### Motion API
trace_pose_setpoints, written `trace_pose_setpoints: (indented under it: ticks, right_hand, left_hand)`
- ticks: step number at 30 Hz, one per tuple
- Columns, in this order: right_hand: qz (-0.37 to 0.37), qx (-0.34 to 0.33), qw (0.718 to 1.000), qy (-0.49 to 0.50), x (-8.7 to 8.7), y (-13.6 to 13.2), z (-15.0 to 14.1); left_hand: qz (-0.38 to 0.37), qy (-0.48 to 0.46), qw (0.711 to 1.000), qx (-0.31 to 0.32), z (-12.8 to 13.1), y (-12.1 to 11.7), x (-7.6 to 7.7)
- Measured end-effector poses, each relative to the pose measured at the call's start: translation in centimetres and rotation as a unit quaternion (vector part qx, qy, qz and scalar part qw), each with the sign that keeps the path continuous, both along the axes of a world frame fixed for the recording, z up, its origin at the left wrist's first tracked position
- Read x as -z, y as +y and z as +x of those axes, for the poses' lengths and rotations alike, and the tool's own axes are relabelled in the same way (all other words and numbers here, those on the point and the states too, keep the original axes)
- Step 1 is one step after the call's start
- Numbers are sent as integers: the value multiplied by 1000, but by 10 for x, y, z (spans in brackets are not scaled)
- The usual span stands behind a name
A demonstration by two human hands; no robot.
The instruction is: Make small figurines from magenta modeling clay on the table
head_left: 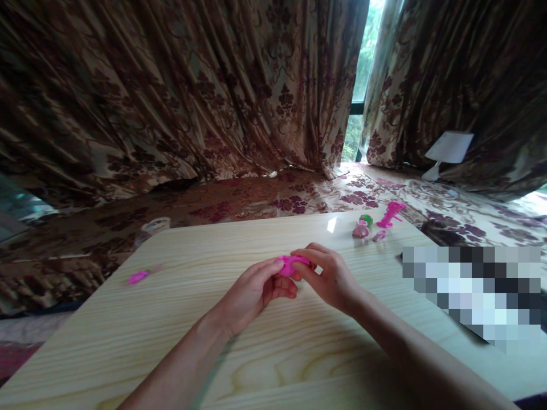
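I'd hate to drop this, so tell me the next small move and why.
Probably lower the pink piece gently toward the table: the left hand and right hand pinch it with their fingers, seemingly clear of the surface.

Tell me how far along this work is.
Nothing looks clearly finished. The left hand and right hand hold a bright pink piece. Perhaps left: the pink item on the table's left. The tall pink part, green part and pale pink part farther right could be done or waiting; unclear.
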State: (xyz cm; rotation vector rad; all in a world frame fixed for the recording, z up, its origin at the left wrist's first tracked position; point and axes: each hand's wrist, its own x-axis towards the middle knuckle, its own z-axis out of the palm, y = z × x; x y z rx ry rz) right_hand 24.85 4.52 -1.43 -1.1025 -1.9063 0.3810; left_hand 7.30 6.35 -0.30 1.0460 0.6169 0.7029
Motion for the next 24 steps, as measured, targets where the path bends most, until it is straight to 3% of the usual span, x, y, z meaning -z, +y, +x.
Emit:
trace_pose_setpoints:
  ticks: [6,14,20,24]
  right_hand:
    - [47,-27,998,-18,-2,0,-2]
    - [3,-22,999,-29,6,-1,-4]
    - [0,-38,999,34,-2,0,-7]
    - [24,10,998,56,-12,22,-14]
  left_hand:
    - [14,36,999,-26,-1,0,1]
    - [112,100,987,-58,0,1,0]
    - [13,28,997,-72,3,3,4]
    - [-67,-80,992,-77,24,-5,2]
